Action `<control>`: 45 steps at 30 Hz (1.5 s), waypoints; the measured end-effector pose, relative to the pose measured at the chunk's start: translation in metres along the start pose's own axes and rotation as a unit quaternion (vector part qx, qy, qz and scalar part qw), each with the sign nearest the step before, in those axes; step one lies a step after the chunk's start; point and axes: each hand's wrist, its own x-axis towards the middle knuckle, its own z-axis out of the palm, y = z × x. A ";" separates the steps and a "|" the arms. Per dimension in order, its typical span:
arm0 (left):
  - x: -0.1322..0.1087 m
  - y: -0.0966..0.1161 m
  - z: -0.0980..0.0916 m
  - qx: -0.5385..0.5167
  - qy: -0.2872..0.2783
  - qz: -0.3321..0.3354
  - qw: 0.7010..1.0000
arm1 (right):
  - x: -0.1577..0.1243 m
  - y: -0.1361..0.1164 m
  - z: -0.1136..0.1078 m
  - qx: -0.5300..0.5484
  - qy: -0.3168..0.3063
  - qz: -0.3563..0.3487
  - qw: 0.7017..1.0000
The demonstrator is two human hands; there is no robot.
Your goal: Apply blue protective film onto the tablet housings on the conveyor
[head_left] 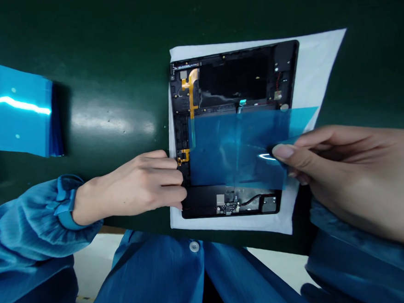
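Observation:
An opened tablet (233, 80) lies with its inside facing up on a white sheet (314, 79); orange flex cables and a small circuit board show in it. Across its middle and lower part is a see-through blue film (222, 150), which reaches past the tablet's right edge. Thumb and fingers of my right hand (355, 168) pinch the film at its right side, where it bends up. My left hand (138, 183) has its fingers curled at the tablet's lower left edge, gripping it; their tips are hidden.
A stack of blue films (16, 123) with a bright reflection lies at the far left of the dark green table (115, 97). The table's near edge runs just below the white sheet, close to my blue work coat (155, 275).

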 end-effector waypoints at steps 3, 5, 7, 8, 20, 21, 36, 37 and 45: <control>0.000 0.000 0.000 0.002 -0.008 -0.003 1.000 | 0.000 0.000 -0.001 -0.002 0.000 0.001 1.000; -0.001 0.000 0.000 0.003 -0.015 -0.005 1.000 | 0.000 0.000 -0.001 0.000 0.001 0.002 1.000; -0.001 0.000 -0.001 0.002 -0.013 -0.004 1.000 | 0.000 0.001 -0.001 0.005 -0.002 0.004 1.000; -0.001 0.000 0.000 0.001 -0.010 -0.002 1.000 | 0.000 0.001 0.000 0.006 -0.003 0.005 1.000; -0.003 0.000 0.001 0.008 -0.001 -0.003 1.000 | 0.001 -0.001 0.000 -0.006 -0.010 0.031 0.999; -0.003 0.000 0.001 0.005 0.000 -0.004 1.000 | 0.001 -0.001 0.001 -0.008 -0.012 0.034 0.999; -0.005 0.001 0.001 -0.011 0.006 -0.004 1.000 | 0.008 -0.010 0.002 -0.009 -0.042 0.049 0.998; -0.005 0.001 0.001 -0.014 0.004 -0.007 1.000 | 0.008 -0.012 0.002 -0.009 -0.041 0.048 0.998; -0.004 0.001 0.000 -0.015 0.003 -0.011 1.000 | 0.009 -0.010 0.002 -0.012 -0.045 0.024 0.999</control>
